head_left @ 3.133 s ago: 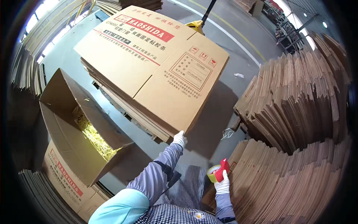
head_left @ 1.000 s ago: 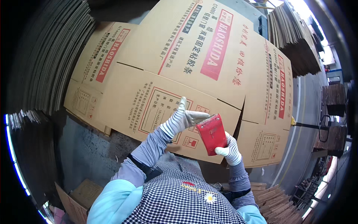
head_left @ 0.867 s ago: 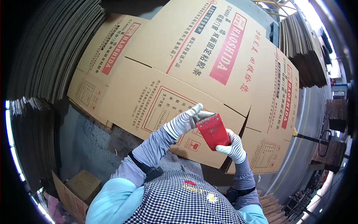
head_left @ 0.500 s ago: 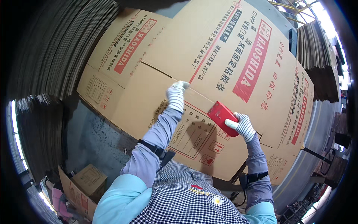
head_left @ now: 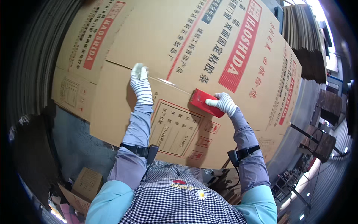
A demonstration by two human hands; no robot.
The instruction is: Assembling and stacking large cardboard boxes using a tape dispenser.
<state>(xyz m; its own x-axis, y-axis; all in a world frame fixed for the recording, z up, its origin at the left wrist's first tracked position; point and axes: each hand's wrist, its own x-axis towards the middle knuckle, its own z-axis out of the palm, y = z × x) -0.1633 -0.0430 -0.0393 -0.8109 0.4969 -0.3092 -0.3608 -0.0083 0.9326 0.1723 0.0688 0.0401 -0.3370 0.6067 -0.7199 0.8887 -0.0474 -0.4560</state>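
Observation:
A large flattened brown cardboard box (head_left: 123,93) with red and black print lies before me, a seam running across it. My right hand (head_left: 225,103), in a striped white glove, grips a red tape dispenser (head_left: 207,102), its far end against the board near the seam. From there a shiny strip of clear tape (head_left: 166,82) runs left along the seam. At the strip's left end my gloved left hand (head_left: 140,79) is closed, fingertips pinched together over the seam; the tape's very end is hidden by them.
Tall stacks of flat cardboard (head_left: 37,48) stand at the left, and another stack (head_left: 302,41) at the far right. An open carton (head_left: 86,183) sits on the floor at the lower left. A dark metal bar (head_left: 304,132) juts out at the right.
Both hands now appear further left and up over the cardboard, the left one shifted more, so the gap between it and the red dispenser is wider. The view has also shifted.

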